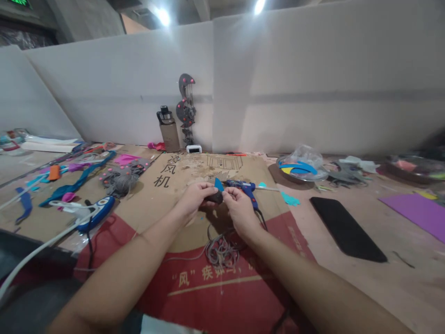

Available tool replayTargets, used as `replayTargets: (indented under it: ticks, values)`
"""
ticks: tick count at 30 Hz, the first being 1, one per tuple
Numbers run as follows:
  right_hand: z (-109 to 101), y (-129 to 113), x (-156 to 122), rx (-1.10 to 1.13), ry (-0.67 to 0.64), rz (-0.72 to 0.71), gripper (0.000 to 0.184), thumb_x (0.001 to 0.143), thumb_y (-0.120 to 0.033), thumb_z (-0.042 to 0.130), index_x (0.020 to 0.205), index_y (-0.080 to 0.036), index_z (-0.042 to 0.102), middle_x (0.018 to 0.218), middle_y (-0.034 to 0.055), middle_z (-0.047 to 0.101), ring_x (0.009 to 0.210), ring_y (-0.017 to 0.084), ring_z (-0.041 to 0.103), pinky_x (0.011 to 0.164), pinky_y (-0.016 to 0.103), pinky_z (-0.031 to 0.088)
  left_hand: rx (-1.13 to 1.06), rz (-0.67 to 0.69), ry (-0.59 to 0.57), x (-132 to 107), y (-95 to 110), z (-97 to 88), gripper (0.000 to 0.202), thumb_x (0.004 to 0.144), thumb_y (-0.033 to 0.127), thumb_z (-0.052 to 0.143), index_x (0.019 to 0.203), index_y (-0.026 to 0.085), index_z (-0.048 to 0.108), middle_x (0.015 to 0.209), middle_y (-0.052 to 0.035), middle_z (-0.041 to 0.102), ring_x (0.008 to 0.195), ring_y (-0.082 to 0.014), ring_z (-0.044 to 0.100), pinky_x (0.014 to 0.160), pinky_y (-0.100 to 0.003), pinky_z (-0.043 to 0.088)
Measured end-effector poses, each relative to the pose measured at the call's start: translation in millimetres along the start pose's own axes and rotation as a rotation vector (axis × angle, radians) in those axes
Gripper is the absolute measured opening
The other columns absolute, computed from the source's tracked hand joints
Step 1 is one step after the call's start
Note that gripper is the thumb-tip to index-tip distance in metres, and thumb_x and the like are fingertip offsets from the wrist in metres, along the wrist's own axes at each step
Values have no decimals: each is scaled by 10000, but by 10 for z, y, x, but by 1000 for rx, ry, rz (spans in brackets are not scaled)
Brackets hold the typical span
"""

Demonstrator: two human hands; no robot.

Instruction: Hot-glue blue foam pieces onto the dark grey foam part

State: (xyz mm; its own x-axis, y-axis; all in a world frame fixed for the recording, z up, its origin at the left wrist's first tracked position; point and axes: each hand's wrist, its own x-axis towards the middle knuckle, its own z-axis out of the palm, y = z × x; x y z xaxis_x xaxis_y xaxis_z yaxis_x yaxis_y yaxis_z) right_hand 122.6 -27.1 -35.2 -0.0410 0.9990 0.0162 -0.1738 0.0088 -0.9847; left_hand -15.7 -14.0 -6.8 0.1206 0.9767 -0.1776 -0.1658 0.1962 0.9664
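Both hands meet over the middle of a flattened cardboard sheet [187, 185]. My left hand [198, 197] has its fingers closed on a small dark piece [215, 197], whose kind I cannot make out. A small pointed blue piece [219, 184] stands up between the two hands. My right hand [238, 204] pinches at the blue piece's lower edge. Just behind the right hand lies a blue glue gun [246, 188] with a pale glue stick [267, 187] at its back. Below the hands, a loose tangle of grey cord [222, 250] rests on the red part of the cardboard.
A dark bottle [169, 132] and a grey hanging ornament [187, 109] stand at the back. On the left are a grey bundle with pink dots [121, 178] and a blue-and-white power strip [97, 213]. A black slab [347, 227], purple sheet [417, 211] and tray [301, 171] lie right.
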Motion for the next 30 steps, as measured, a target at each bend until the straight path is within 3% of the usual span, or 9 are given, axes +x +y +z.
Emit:
replayTargets:
  ticks: [3, 9, 30]
  values:
    - [-3, 16, 22, -32, 23, -36, 241, 708, -426, 638, 759, -210, 545, 534, -80, 383, 441, 72, 251, 421, 236, 202, 7, 26, -8, 37, -31, -13, 141, 700, 216, 730, 688, 122, 626, 672, -15, 605, 549, -87, 572, 508, -211, 541]
    - [-39, 68, 39, -71, 46, -94, 278, 686, -455, 643, 749, -196, 566, 501, -81, 408, 433, 72, 292, 428, 236, 206, 35, 39, -1, 63, -37, 13, 143, 744, 143, 674, 638, 120, 582, 632, 2, 560, 558, -90, 551, 522, -236, 548]
    - [-7, 73, 119, -42, 55, -149, 239, 668, -421, 625, 686, -200, 537, 515, -84, 390, 459, 67, 279, 441, 230, 200, 82, 73, -14, 119, 9, 6, 190, 710, 184, 735, 621, 109, 585, 611, -12, 564, 527, -94, 551, 475, -226, 547]
